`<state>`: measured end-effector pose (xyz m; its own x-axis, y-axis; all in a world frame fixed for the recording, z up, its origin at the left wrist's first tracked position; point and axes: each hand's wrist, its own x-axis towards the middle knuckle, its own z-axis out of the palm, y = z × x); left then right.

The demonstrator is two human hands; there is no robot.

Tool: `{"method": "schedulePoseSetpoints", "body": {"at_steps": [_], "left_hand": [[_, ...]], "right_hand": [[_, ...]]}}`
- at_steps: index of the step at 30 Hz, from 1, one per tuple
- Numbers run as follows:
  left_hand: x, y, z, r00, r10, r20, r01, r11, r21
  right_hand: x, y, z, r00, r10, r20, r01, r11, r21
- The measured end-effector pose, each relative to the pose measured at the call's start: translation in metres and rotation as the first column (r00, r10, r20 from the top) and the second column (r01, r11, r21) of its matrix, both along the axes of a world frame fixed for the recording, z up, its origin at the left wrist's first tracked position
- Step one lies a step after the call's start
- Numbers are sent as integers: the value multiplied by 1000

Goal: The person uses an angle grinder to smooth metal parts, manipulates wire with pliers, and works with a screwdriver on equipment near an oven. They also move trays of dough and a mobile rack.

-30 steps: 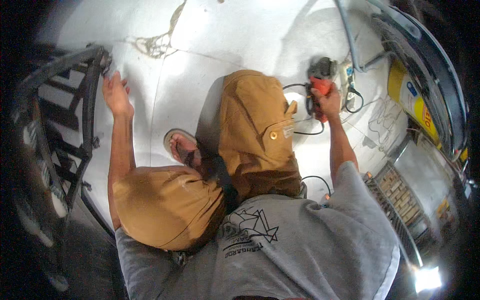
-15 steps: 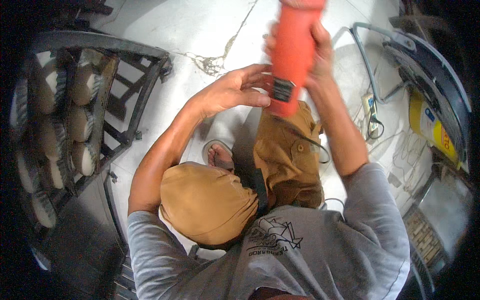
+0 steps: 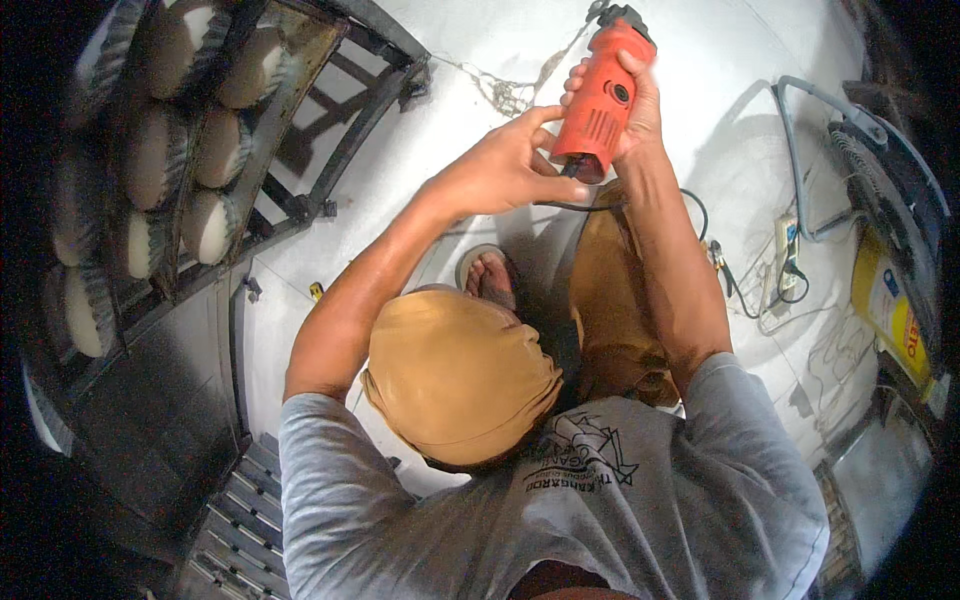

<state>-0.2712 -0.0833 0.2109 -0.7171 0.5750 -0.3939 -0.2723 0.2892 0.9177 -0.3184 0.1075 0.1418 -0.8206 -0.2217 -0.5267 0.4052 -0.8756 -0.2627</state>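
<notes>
A red angle grinder (image 3: 600, 105) with a black head (image 3: 622, 18) is held up in front of me, its head pointing away. My right hand (image 3: 640, 100) wraps round its body, fingers on the left side and thumb near the top. At the grinder's near end, my left hand (image 3: 515, 160) curls its fingers against the left side, with its thumb beside the black cord (image 3: 570, 206). Part of the left fingers is hidden behind the tool. The cord leaves that end and loops over to the right of my right forearm.
On the left stands a dark metal rack (image 3: 345, 150) holding several pale shoe-shaped pieces (image 3: 210, 228). A power strip (image 3: 787, 240) with a plugged-in cable lies on the floor at right, near a grey tubular frame (image 3: 785, 150) and a yellow container (image 3: 885, 300). My knees are below the grinder.
The grinder has turned in my right hand, so its vents, side cap and near end now show. My left hand stays at its near end. The whole view has shifted, bringing more rack in.
</notes>
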Motion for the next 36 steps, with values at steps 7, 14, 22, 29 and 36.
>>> {"method": "schedulePoseSetpoints", "body": {"at_steps": [7, 14, 22, 29, 36], "left_hand": [[3, -4, -18, 812, 39, 583, -285, 897, 337], [26, -11, -60, 751, 20, 660, -399, 810, 429], [57, -24, -105, 820, 45, 571, -283, 899, 336], [42, -52, -127, 620, 325, 715, -594, 789, 157], [25, -39, -133, 811, 325, 487, -408, 910, 72]], "right_hand": [[-1, -10, -30, 1000, -25, 0, 24, 977, -210], [2, -21, -41, 998, 47, -40, -50, 996, -71], [15, -47, -67, 943, 298, 145, -318, 937, 144], [30, -69, -80, 815, 564, 130, -569, 739, 360], [23, -83, -94, 744, 647, 167, -650, 640, 410]]}}
